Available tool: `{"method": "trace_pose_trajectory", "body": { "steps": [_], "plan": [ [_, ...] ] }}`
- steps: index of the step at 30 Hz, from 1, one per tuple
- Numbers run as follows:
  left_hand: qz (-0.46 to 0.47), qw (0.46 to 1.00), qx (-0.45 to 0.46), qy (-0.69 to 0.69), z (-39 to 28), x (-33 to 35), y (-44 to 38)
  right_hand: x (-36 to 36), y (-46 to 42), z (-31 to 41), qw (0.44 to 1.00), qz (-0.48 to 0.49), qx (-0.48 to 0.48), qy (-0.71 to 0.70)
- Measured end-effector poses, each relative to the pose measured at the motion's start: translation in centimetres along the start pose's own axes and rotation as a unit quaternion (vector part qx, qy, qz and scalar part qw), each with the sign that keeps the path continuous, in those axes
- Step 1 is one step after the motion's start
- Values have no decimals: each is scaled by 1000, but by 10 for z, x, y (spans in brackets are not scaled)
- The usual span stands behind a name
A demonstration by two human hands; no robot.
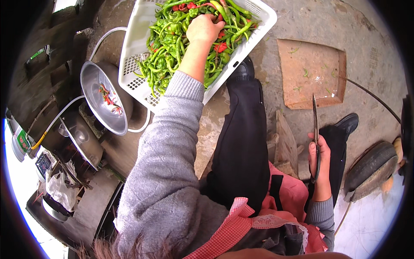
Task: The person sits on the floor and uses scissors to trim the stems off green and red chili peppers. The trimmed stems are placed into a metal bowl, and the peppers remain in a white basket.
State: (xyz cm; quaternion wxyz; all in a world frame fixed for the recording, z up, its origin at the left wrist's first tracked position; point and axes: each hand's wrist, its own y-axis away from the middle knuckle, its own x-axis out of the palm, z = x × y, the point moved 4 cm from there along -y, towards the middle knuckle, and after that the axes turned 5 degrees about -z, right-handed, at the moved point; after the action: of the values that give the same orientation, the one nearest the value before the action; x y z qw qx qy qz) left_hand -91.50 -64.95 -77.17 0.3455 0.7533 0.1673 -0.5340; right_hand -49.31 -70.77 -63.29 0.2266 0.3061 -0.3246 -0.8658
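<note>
A white plastic crate (136, 42) stands before me, heaped with green peppers (168, 58) and a few red peppers (221, 48). My left hand (204, 28) rests on the heap with its fingers curled in among the peppers; the fingertips are partly hidden, so whether it grips one cannot be told. On the right, above my leg, my right hand (319, 152) holds a pair of scissors (315, 119), dark handles in the palm and blades pointing away from me. The blades look closed together.
Left of the crate, a metal basin (94, 79) holds several red peppers. Another metal basin (84, 139) and a white plastic bag (59, 187) are nearer. A reddish-brown shallow tray (291, 69) with green scraps lies ahead on the right. A wooden piece (286, 142) stands between my legs.
</note>
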Motion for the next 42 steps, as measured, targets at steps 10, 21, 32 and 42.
{"method": "trace_pose_trajectory", "body": {
  "steps": [10,21,32,42],
  "plan": [
    [-10,998,-42,-39,-5,-28,8,1,0,4,1000,12,-8,7],
    [26,577,-164,800,57,-38,119,-2,3,4,999,17,28,0],
    [299,666,-18,683,-94,-7,182,1,5,24,997,66,-34,-34],
    [280,756,255,535,-126,-3,192,0,5,11,995,31,-14,-90]
  ]
}}
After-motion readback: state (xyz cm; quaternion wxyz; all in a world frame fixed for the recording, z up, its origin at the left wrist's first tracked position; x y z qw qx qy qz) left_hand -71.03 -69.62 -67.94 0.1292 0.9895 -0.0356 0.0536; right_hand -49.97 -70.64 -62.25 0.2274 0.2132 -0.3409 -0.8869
